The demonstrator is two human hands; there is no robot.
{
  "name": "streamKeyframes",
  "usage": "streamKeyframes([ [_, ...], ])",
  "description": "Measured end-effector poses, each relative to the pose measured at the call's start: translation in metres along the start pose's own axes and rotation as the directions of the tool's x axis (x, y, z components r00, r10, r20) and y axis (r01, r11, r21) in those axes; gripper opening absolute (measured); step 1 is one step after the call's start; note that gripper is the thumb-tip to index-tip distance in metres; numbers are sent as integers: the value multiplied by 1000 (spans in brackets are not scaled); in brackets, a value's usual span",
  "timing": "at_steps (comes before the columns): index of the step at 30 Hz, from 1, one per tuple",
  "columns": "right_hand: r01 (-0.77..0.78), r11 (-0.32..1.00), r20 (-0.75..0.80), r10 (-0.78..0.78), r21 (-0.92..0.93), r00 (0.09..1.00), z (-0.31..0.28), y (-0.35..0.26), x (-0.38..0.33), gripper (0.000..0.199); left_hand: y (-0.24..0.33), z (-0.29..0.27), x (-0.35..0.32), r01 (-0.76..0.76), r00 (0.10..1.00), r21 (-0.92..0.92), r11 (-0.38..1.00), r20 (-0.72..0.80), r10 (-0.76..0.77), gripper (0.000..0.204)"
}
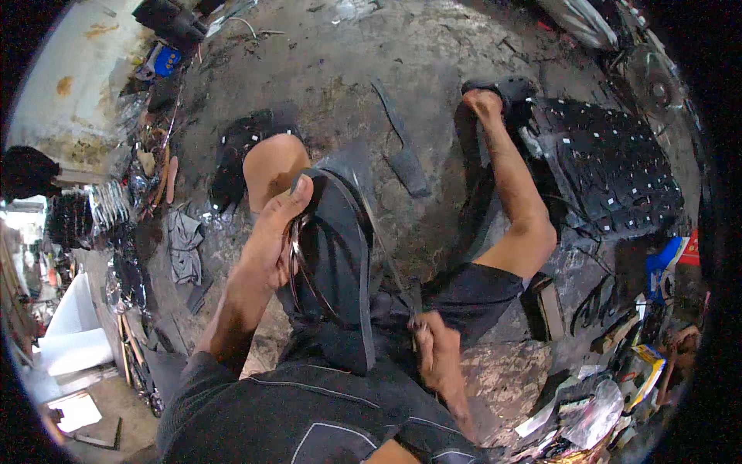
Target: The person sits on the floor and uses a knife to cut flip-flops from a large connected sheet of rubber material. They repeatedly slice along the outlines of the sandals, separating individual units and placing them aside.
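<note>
My left hand [284, 207] is closed around a black sole-shaped piece [328, 243], its thumb pressed on the upper end. A narrow dark strip [365, 271] curves along the piece's right side and hangs down to my lap. Thin shiny edges show beside my left fingers. Lower right, my right hand [439, 348] is a fist around a slim dark object [416, 298], which points upward. A thin line runs from near it to the upper part of the sole-shaped piece; whether it is a blade or a strip I cannot tell.
A flat dark strip with a wide end [408, 172] lies on the stained floor ahead. Rows of black pieces with white tags [610, 162] lie to the right. Grey cloth [184, 246] lies left; plastic and paper scraps [583, 414] are heaped lower right.
</note>
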State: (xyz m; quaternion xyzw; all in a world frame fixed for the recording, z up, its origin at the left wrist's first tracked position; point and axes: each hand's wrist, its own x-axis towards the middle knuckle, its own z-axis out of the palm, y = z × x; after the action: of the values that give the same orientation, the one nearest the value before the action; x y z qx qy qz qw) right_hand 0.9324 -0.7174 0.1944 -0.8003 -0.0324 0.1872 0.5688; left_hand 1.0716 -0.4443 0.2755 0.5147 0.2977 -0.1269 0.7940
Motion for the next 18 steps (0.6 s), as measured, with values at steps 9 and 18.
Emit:
streamKeyframes([
  [9,-117,989,19,119,-87,993,4,12,-23,19,-13,-12,15,104,994,99,990,19,-107,30],
  [18,40,966,113,-11,-255,994,-31,-14,104,29,18,-9,34,32,962,532,846,213,-171,31],
])
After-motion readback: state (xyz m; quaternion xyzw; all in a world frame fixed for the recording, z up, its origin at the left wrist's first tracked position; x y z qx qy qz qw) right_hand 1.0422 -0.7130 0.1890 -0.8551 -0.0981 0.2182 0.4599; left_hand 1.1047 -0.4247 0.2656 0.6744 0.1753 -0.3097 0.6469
